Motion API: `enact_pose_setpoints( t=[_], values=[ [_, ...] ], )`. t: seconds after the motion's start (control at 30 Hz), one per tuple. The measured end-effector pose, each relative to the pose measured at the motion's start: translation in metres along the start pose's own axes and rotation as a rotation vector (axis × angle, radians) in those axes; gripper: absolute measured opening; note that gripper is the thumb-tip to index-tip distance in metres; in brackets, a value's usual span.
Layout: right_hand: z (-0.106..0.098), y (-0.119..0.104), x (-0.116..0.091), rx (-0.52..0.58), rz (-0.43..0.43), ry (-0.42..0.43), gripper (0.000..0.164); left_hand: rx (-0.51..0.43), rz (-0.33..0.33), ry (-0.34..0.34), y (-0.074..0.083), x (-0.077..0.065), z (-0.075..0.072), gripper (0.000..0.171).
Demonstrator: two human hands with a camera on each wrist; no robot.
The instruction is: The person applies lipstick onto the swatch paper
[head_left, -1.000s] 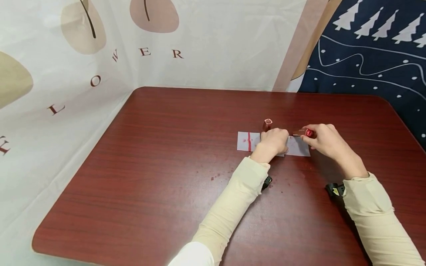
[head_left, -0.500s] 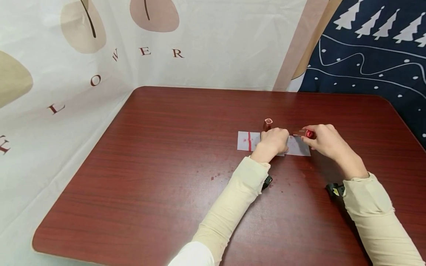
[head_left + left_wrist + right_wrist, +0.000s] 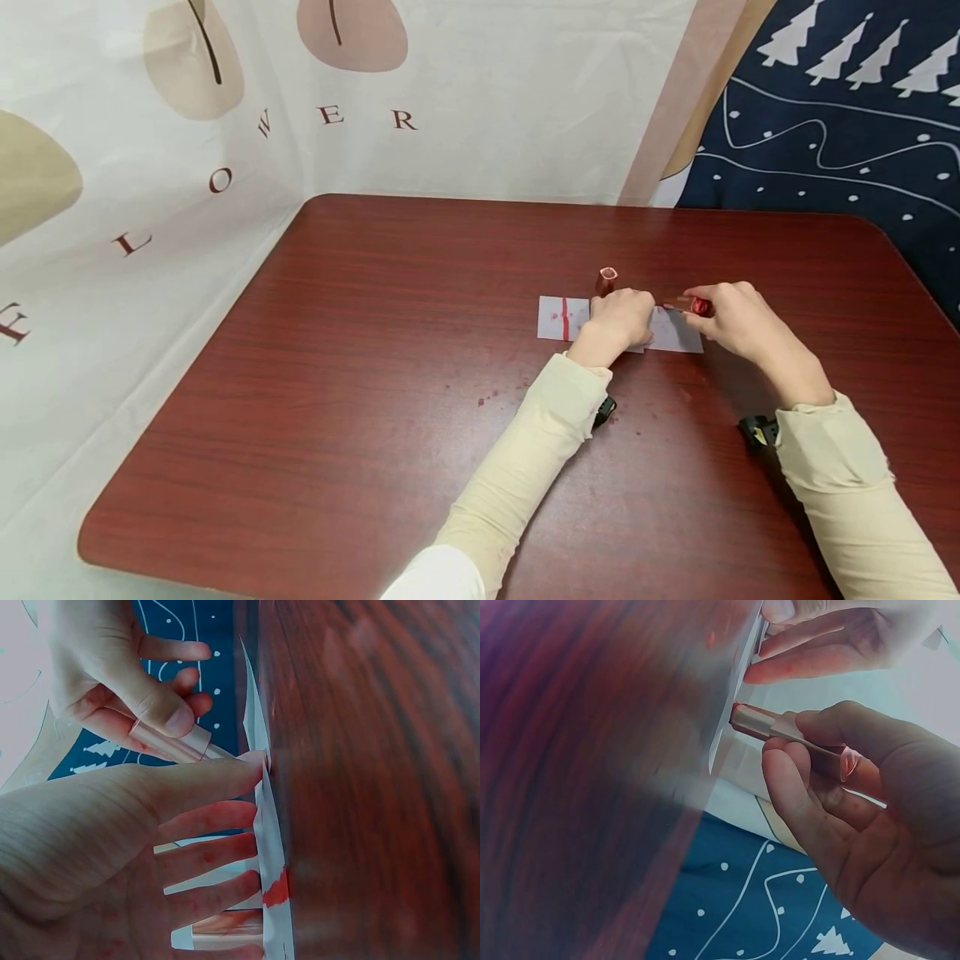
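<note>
My right hand [image 3: 742, 325] pinches a metallic rose-gold lipstick [image 3: 754, 724] between thumb and fingers. Its red tip touches or nearly touches the far edge of the right-hand white paper [image 3: 675, 333]. My left hand [image 3: 621, 321] presses down with extended fingertips on white paper just left of it. To the left lies more white paper [image 3: 551, 318] with a red vertical stripe and faint pink smudges. Behind my left hand, a rose-gold lipstick cap [image 3: 607, 282] stands upright. The paper beneath my left hand is mostly hidden, so I cannot tell where the pieces meet.
The papers lie on a reddish-brown wooden table [image 3: 337, 375]. Small reddish specks [image 3: 487, 397] are scattered in front of the papers. A white printed cloth [image 3: 510, 125] hangs behind the table, and a navy cloth [image 3: 817, 167] with white trees hangs at the right.
The head view has shifted very slightly. My left hand stays on the paper, and my right hand keeps the lipstick at almost the same spot.
</note>
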State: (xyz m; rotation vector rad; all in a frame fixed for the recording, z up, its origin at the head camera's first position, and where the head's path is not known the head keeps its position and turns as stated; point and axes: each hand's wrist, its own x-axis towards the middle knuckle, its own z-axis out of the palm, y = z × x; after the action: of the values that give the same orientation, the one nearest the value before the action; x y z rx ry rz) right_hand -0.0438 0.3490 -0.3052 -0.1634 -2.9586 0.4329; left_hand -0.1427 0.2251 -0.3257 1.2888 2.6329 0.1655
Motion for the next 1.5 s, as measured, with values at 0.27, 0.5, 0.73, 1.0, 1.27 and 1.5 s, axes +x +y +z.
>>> enact_pose_setpoints(
  t=[0.27, 0.5, 0.73, 1.0, 1.27, 1.5],
  values=[
    [0.0004, -0.0019, -0.0005, -0.024, -0.007, 0.009, 0.029, 0.001, -0.007, 0.002, 0.0005, 0.0002, 0.0000, 0.019],
    [0.0005, -0.0032, -0.0009, -0.030, -0.019, 0.019, 0.027, -0.007, -0.011, -0.003, 0.0001, -0.0004, -0.0006, 0.018],
    [-0.0004, -0.0047, -0.0009, -0.035, -0.021, 0.018, 0.027, -0.008, -0.010, -0.003, -0.0007, 0.0000, -0.0006, 0.019],
    [-0.0013, -0.0065, -0.0017, -0.038, -0.028, 0.018, 0.027, -0.004, -0.009, -0.001, -0.0006, 0.0008, -0.0001, 0.018],
    [-0.0005, -0.0069, -0.0019, -0.034, -0.005, -0.008, 0.029, 0.001, -0.004, -0.004, -0.0003, -0.0002, -0.0003, 0.018],
    [-0.0003, -0.0075, -0.0018, -0.029, 0.012, -0.014, 0.031, -0.006, -0.006, -0.007, 0.0001, -0.0001, -0.0004, 0.016]
  ],
)
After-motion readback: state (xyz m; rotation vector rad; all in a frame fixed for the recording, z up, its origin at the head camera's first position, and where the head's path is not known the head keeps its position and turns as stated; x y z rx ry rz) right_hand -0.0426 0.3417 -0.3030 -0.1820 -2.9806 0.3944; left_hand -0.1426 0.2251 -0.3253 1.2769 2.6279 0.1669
